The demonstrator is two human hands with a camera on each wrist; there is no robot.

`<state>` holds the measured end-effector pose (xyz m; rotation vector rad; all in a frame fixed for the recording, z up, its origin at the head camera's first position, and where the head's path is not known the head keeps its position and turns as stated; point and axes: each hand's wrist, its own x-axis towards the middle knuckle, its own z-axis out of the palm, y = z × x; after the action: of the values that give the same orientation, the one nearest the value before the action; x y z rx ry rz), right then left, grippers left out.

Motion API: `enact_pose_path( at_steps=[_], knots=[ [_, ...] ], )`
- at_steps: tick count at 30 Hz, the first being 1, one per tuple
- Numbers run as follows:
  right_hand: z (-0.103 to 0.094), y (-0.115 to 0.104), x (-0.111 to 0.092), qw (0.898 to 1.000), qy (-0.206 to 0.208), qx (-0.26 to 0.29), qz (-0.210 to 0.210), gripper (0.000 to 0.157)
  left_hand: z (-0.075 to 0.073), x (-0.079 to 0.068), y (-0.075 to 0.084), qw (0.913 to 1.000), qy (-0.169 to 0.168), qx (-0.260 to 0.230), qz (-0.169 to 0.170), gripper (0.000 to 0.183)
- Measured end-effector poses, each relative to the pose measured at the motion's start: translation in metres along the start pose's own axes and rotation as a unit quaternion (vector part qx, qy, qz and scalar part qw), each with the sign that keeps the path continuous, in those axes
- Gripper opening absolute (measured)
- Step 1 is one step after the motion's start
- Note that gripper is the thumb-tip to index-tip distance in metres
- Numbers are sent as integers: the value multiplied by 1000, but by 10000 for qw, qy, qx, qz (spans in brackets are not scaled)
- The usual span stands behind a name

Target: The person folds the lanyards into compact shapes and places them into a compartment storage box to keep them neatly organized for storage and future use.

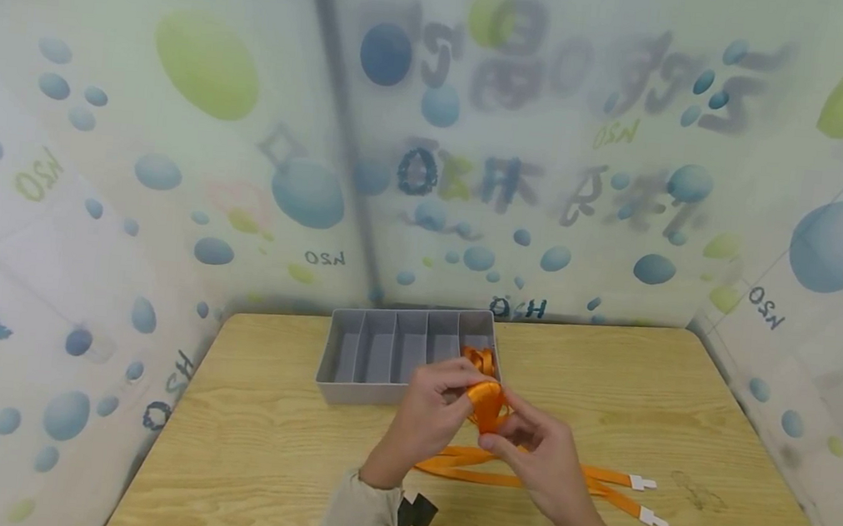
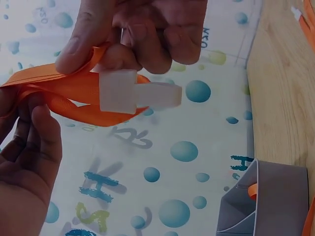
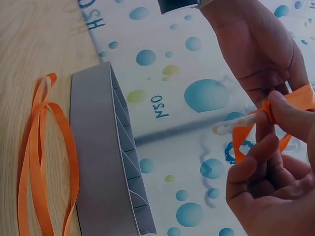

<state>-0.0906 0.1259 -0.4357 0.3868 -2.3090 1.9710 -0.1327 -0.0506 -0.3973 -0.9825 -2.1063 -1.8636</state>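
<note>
Both hands hold a folded orange lanyard (image 1: 486, 406) in front of the tray. My left hand (image 1: 428, 401) grips the fold from the left, partly hidden behind the strap in the right wrist view. From the other side, my right hand (image 1: 544, 453) pinches the strap between thumb and fingers. A white plastic clip (image 2: 118, 92) sticks out of the folded strap in the left wrist view. Below the hands, more orange lanyards (image 1: 478, 477) with white clips (image 1: 651, 517) lie stretched across the table, partly covered by the right hand and forearm.
A grey divided tray (image 1: 361, 393) stands at the back of the wooden table (image 1: 257, 424), close to the patterned wall covering (image 1: 424, 238). Its rightmost compartment contains coiled orange lanyard (image 1: 484, 360). A black device (image 1: 417, 513) sits at the left wrist.
</note>
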Motion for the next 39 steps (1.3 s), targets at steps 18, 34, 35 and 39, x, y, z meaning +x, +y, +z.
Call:
enact_pose_path(
  at_steps=[18,34,35,39],
  knots=[
    [-2,14,17,9743,-1888,1229,69,26,0,-2,0,9987,-183,-236,-411,19],
    [2,20,18,9635,-2092,1654,218,26,-1,-2,-4,9986,-217,-207,-439,14],
    [3,20,18,9631,-2080,1697,183,24,-1,-2,-4,9985,-219,-206,-449,15],
    [4,22,17,9629,-1992,1818,64,19,-1,-2,-4,9985,-182,-219,-463,16]
  ],
)
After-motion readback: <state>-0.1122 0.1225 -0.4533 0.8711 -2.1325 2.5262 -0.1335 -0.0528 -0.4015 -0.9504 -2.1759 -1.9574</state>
